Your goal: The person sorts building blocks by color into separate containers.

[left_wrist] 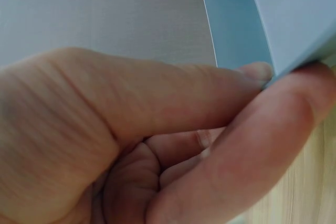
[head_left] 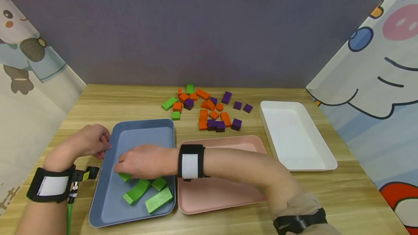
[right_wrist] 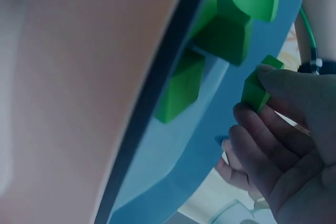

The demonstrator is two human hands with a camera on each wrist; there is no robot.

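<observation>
The head view looks forward and down across the desk (head_left: 346, 195); close to fingers (left_wrist: 262, 135), both wrist views share the blue tray (head_left: 140, 133).

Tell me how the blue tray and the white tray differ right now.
The blue tray is on the left, the white tray on the right. The blue tray holds green blocks; no blocks show in the white tray. The left hand pinches the blue tray, while the white tray stands untouched. Both are shallow, with rounded corners.

Held blk (right_wrist: 255, 94) is grn, L tray (head_left: 143, 131) blue, mid tray (head_left: 222, 196) pink, R tray (head_left: 297, 137) wht.
</observation>
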